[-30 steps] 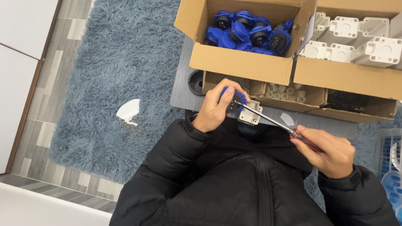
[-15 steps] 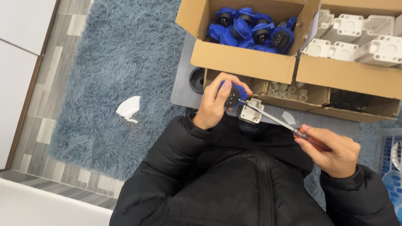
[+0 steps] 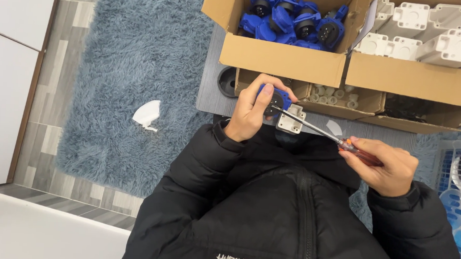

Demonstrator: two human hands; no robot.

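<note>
Left grip: my left hand [image 3: 253, 112] is clenched around a blue round connector [image 3: 276, 99] and a white square bracket [image 3: 291, 120] that sits against it; the thumb lies over the top of the blue part.
Right grip: my right hand [image 3: 385, 167] grasps the red handle of a screwdriver [image 3: 341, 142]; the fingers are wrapped tight around it.
Screwdriver: the metal shaft goes up and to the left from my right hand, and its tip meets the blue connector just above the white bracket.
Place of the piece: I hold it in the air in front of my chest, above the near edge of a grey board [image 3: 212, 85], just before the boxes.
Boxes: a cardboard box [image 3: 283, 58] with many blue connectors stands behind my left hand; beside it another box [image 3: 415, 79] holds white brackets.
Small trays: lower cardboard trays [image 3: 365, 103] hold small white parts and dark parts.
Around: a blue-grey rug [image 3: 128, 59] with a white scrap [image 3: 147, 115], and a white basket [image 3: 459, 181] at my right.
</note>
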